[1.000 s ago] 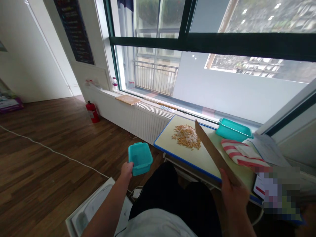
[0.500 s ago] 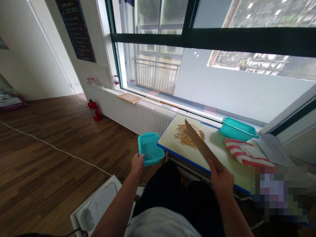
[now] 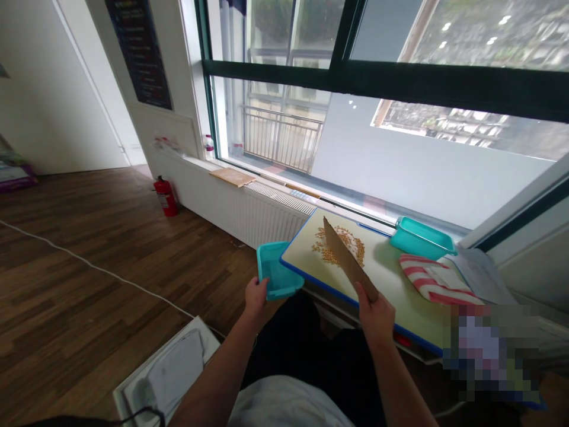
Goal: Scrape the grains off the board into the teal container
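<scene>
My left hand grips a teal plastic tub by its near rim, holding it just below the left edge of a small blue-edged table. A strip of brown cardboard stands on edge in my right hand, slanting across the tabletop. Its far end cuts across a pile of yellow grains, partly hiding it.
A second teal tub sits at the table's far side by the window. A red-and-white striped cloth and papers lie to the right. A radiator runs under the window, a red fire extinguisher stands on the wood floor.
My left hand has carried the teal tub up and right to the table's left edge. My right hand has swung the cardboard strip leftward over the grain pile.
</scene>
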Demonstrator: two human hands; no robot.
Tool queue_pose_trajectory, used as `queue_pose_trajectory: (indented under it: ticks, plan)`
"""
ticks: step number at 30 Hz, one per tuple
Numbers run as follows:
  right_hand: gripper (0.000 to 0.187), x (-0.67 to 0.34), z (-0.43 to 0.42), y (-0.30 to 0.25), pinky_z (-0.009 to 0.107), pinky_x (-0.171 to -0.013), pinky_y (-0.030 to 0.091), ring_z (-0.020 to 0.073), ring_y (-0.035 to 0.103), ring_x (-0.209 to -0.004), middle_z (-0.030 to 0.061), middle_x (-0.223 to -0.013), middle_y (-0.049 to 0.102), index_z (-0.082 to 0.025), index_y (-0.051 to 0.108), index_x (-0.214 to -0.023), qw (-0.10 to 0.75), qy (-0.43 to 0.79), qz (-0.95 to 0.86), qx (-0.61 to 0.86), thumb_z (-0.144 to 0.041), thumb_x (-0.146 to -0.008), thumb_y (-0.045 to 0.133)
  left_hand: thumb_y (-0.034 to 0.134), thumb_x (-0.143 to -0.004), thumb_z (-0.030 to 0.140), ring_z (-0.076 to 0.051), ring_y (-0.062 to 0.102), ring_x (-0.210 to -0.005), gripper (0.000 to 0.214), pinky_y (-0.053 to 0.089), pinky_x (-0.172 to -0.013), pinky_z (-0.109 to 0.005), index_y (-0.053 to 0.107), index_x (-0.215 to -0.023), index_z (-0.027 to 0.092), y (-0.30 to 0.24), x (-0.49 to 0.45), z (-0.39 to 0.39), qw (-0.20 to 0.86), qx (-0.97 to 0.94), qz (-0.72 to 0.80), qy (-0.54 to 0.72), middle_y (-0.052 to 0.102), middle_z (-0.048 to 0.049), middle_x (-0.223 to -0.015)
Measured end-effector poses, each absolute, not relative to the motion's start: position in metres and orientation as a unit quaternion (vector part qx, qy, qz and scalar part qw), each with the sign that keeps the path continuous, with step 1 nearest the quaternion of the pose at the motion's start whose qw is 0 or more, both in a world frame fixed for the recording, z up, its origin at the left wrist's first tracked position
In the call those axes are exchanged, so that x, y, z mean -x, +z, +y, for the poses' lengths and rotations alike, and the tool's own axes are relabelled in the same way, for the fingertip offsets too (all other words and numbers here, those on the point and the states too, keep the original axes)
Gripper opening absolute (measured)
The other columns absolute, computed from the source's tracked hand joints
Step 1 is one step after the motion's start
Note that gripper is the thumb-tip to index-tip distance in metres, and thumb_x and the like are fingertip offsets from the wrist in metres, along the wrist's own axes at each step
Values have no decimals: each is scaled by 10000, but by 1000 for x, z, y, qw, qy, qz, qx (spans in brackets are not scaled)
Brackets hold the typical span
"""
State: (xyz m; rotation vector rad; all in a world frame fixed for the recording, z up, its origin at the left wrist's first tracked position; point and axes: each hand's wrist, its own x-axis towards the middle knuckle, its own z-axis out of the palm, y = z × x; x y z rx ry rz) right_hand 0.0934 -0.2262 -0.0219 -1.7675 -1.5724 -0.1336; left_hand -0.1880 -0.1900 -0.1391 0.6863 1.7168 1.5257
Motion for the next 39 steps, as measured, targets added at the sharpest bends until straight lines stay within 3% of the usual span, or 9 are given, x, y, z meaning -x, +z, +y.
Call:
queue_pose_trajectory:
  ticks: [13, 39]
  plan:
    - [497, -72, -215, -26, 260, -649, 419, 240, 656, -750, 153, -761, 692, -69, 717, -978, 355, -40, -595, 720, -475, -875, 451, 603, -670, 429, -97, 385, -495, 302, 257, -460, -221, 470, -558, 183, -136, 181, -178, 350, -266, 663, 606, 419, 41, -520]
    - [509, -51, -204, -25, 246, -611, 384, 221, 635, -712, 144, -711, 670, -55, 711, -977, 321, -74, -608, 722, -476, -879, 442, 627, -671, 487, -84, 373, -485, 364, 275, -457, -214, 456, -563, 184, -126, 190, -177, 396, -290, 629, 603, 417, 43, -518]
